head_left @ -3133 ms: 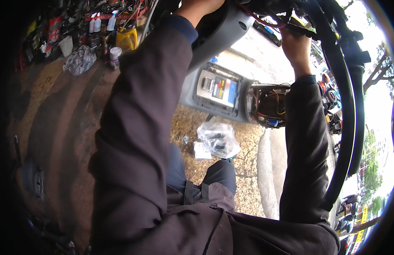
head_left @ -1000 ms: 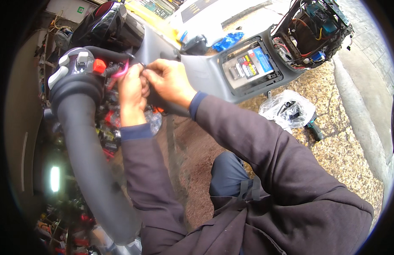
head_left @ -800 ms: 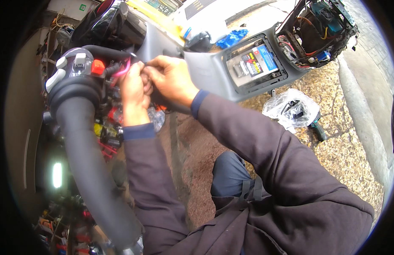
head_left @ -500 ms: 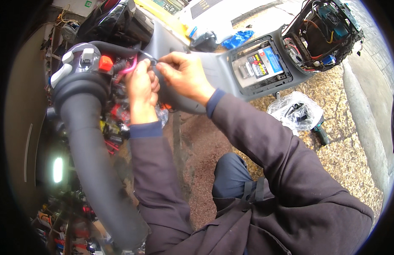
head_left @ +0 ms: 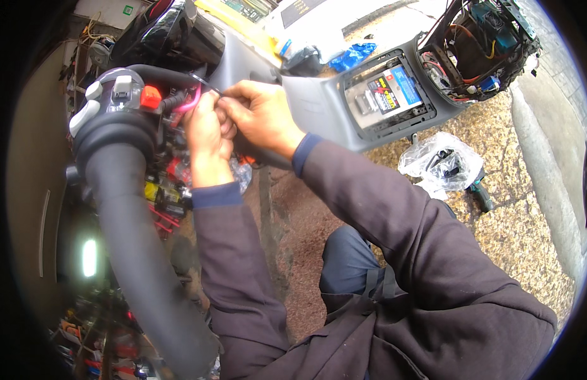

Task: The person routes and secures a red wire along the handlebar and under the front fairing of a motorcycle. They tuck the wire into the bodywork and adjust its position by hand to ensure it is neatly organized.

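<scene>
Up beside the scooter handlebar, my two hands meet with fingertips together. My right hand (head_left: 265, 117) pinches a thin dark strip (head_left: 206, 82), whose far end sticks out to the upper left; its exact kind is too small to make out. Just left of it, my left hand (head_left: 208, 133) is closed, its thumb and curled fingers pressed near the same strip; what lies inside them is hidden. A bright pink cable (head_left: 191, 101) runs right next to my left fingertips. The switch housing (head_left: 121, 92) with a red button (head_left: 151, 97) is farther left, above the black grip (head_left: 119, 183).
The scooter's grey body (head_left: 315, 104) extends right, with a packaged item (head_left: 388, 92) over its frame opening and exposed wiring (head_left: 474, 50) beyond. A clear plastic bag (head_left: 440, 161) and a power tool (head_left: 480, 195) lie on the ground. Cluttered parts fill the lower left.
My right hand has shifted slightly left and closer to my left hand. The thin strip has moved left with it, and the view has shifted a little.
</scene>
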`<move>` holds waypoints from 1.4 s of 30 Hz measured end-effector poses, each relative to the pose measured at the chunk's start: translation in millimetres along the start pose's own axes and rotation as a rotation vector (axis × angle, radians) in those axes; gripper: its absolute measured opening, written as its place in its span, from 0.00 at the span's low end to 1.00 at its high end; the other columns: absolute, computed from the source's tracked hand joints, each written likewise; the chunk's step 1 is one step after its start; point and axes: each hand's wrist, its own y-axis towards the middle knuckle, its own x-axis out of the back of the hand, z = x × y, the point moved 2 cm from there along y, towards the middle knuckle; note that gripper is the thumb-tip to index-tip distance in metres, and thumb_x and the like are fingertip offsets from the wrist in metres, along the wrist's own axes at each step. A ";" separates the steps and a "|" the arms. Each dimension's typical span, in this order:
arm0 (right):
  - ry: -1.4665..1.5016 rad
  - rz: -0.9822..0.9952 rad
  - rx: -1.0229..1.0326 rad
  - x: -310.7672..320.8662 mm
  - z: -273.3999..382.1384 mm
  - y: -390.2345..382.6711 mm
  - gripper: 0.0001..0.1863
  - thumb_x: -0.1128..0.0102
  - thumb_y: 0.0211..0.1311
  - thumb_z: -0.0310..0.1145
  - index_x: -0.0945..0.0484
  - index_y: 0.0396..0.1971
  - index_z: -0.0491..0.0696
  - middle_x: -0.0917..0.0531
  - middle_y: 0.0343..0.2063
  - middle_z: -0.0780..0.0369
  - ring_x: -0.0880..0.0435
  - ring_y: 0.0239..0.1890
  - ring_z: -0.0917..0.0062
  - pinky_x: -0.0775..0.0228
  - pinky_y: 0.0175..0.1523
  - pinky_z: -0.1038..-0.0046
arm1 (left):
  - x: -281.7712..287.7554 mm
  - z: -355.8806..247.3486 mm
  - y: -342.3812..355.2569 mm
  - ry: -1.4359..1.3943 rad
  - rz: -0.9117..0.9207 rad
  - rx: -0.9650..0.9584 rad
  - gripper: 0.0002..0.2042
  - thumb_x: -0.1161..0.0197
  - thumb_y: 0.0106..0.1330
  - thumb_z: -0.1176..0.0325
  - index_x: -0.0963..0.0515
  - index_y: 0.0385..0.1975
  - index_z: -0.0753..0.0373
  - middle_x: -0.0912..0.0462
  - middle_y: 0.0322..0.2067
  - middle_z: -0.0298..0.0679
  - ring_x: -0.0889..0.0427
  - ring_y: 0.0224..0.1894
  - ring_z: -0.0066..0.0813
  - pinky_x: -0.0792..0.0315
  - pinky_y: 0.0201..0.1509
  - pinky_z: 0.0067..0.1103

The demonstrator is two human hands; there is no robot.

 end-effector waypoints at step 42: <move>-0.047 -0.054 0.129 -6.1 -11.9 3.8 0.06 0.30 0.57 0.28 0.15 0.30 0.41 0.15 0.24 0.54 0.12 0.26 0.67 0.22 0.33 0.71 | 2.7 5.6 5.1 -0.111 0.074 0.018 0.16 0.50 0.74 0.64 0.33 0.19 0.54 0.37 0.12 0.24 0.42 0.10 0.14 0.49 0.12 0.15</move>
